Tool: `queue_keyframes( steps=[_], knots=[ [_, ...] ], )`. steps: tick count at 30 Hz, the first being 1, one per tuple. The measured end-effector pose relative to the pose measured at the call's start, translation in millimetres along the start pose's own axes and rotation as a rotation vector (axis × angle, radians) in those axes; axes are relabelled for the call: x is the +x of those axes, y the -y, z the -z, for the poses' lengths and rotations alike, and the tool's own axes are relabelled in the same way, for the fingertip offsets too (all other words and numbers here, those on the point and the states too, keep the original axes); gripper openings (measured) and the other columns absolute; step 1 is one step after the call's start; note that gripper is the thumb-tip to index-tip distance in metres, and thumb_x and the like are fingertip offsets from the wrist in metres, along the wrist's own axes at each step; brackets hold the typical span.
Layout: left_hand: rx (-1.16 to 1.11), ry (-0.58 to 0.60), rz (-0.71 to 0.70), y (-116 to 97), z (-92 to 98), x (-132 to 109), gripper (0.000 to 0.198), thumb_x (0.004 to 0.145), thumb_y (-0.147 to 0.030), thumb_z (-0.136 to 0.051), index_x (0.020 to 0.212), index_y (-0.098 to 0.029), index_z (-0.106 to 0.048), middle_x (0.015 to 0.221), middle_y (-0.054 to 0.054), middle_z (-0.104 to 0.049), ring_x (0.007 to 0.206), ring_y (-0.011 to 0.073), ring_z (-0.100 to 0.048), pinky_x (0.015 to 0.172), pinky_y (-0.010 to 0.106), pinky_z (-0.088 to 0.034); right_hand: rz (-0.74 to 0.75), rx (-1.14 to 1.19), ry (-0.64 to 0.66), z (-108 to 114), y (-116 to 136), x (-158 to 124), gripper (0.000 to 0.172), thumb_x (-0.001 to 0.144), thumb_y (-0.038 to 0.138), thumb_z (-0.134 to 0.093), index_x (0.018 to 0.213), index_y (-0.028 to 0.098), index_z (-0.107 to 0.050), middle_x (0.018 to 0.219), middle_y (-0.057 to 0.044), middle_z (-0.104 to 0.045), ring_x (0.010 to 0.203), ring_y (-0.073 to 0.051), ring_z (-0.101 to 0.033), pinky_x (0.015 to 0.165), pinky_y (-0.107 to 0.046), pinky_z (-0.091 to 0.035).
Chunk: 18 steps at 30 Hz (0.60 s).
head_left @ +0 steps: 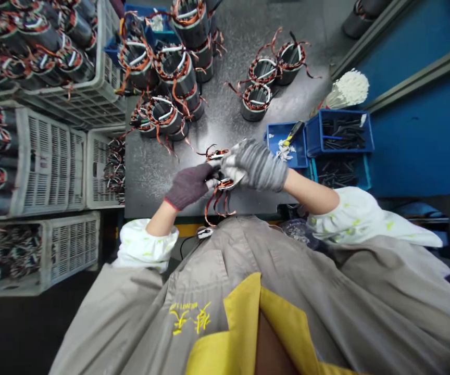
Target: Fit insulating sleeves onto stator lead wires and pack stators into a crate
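Your dark-gloved left hand (189, 186) is closed on the wound stator (225, 184), which sits between both hands, its copper leads (214, 207) hanging toward you. Your grey-gloved right hand (254, 164) grips its other side, just beside the blue parts bin (287, 146).

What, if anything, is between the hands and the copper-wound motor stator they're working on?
Nothing visible: the left hand, in a dark glove, and the right hand, in a grey striped glove, are already on the motor stator. Its copper leads hang free below it, over the edge of the dark worktable.
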<state>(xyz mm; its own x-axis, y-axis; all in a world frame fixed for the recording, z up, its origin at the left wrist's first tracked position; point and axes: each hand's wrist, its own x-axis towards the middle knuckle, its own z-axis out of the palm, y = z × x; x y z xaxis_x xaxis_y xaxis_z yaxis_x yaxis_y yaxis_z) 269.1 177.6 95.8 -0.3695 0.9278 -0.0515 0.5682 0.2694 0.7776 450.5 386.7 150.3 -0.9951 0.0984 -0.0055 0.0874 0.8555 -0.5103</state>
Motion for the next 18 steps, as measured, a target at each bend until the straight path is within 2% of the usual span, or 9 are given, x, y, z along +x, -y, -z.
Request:
queue_keyframes(
  steps=[1,3,5,7,9,11,14,16,18],
  knots=[
    [0.070,0.048,0.009,-4.0,-1.3,0.4,0.027,0.091,-0.037,-0.084,0.115,-0.024,-0.082,0.112,0.009,-0.086,0.109,0.0328,-0.082,0.094,0.043,-0.066,0.023,-0.128,0.122,0.0,12.0,1.9,0.039,0.112,0.040,-0.059,0.122,0.012,-0.085,0.126,-0.021,-0.083,0.122,-0.038,-0.074,0.120,-0.059,-0.051],
    [0.007,0.049,0.050,-6.9,-3.2,4.1,0.023,0.092,-0.036,-0.084,0.111,-0.024,-0.080,0.105,0.007,-0.085,0.099,0.0294,-0.082,0.085,0.040,-0.066,0.020,-0.291,0.237,-4.1,30.3,6.5,0.046,0.113,0.045,-0.059,0.130,0.009,-0.083,0.135,-0.024,-0.081,0.129,-0.042,-0.070,0.122,-0.064,-0.046],
    [-0.292,-0.123,0.128,-1.9,-3.8,8.3,0.027,0.095,-0.040,-0.083,0.116,-0.025,-0.076,0.100,0.005,-0.083,0.078,0.0218,-0.076,0.068,0.034,-0.062,-0.012,-0.361,0.265,-12.1,40.8,10.0,0.052,0.114,0.052,-0.059,0.131,0.009,-0.084,0.143,-0.025,-0.079,0.138,-0.045,-0.066,0.126,-0.067,-0.043],
    [-0.551,-0.328,0.201,8.4,-6.2,10.2,0.034,0.095,-0.040,-0.084,0.123,-0.026,-0.071,0.101,0.003,-0.081,0.067,0.0163,-0.068,0.059,0.031,-0.057,-0.061,-0.393,0.272,-21.6,47.4,12.9,0.052,0.113,0.055,-0.063,0.130,0.010,-0.085,0.148,-0.024,-0.078,0.146,-0.047,-0.062,0.131,-0.071,-0.039],
    [-0.598,-0.418,0.266,18.9,-13.7,9.2,0.043,0.089,-0.035,-0.090,0.124,-0.025,-0.069,0.100,0.002,-0.080,0.070,0.0158,-0.069,0.065,0.031,-0.061,-0.116,-0.382,0.262,-30.6,53.5,16.0,0.047,0.112,0.052,-0.068,0.128,0.012,-0.086,0.148,-0.022,-0.079,0.149,-0.048,-0.061,0.132,-0.073,-0.038],
    [-0.516,-0.410,0.339,26.1,-25.3,6.2,0.051,0.082,-0.032,-0.096,0.124,-0.024,-0.068,0.100,0.003,-0.080,0.084,0.0190,-0.075,0.082,0.035,-0.065,-0.152,-0.357,0.255,-38.9,57.9,18.1,0.041,0.112,0.049,-0.068,0.123,0.013,-0.088,0.142,-0.022,-0.081,0.144,-0.047,-0.064,0.128,-0.071,-0.045],
    [-0.393,-0.399,0.387,30.2,-41.2,0.2,0.054,0.085,-0.035,-0.095,0.130,-0.022,-0.068,0.113,0.007,-0.083,0.102,0.0250,-0.080,0.098,0.041,-0.066,-0.179,-0.316,0.210,-56.2,56.1,13.4,0.040,0.116,0.043,-0.061,0.119,0.013,-0.088,0.132,-0.023,-0.083,0.134,-0.043,-0.069,0.121,-0.062,-0.052],
    [-0.328,-0.404,0.345,30.7,-46.2,-3.8,0.054,0.089,-0.037,-0.092,0.136,-0.022,-0.068,0.126,0.011,-0.083,0.113,0.0273,-0.080,0.105,0.043,-0.065,-0.186,-0.225,0.099,-73.6,49.4,3.3,0.034,0.116,0.038,-0.060,0.119,0.018,-0.089,0.130,-0.018,-0.085,0.131,-0.039,-0.071,0.121,-0.058,-0.053],
    [-0.271,-0.420,0.296,30.6,-47.7,-7.2,0.052,0.092,-0.038,-0.090,0.138,-0.023,-0.069,0.134,0.012,-0.081,0.120,0.0278,-0.079,0.109,0.042,-0.063,-0.229,-0.064,-0.121,-91.7,41.7,-10.7,0.029,0.112,0.034,-0.062,0.108,0.023,-0.088,0.122,-0.013,-0.087,0.126,-0.035,-0.074,0.121,-0.056,-0.054]
  ],
)
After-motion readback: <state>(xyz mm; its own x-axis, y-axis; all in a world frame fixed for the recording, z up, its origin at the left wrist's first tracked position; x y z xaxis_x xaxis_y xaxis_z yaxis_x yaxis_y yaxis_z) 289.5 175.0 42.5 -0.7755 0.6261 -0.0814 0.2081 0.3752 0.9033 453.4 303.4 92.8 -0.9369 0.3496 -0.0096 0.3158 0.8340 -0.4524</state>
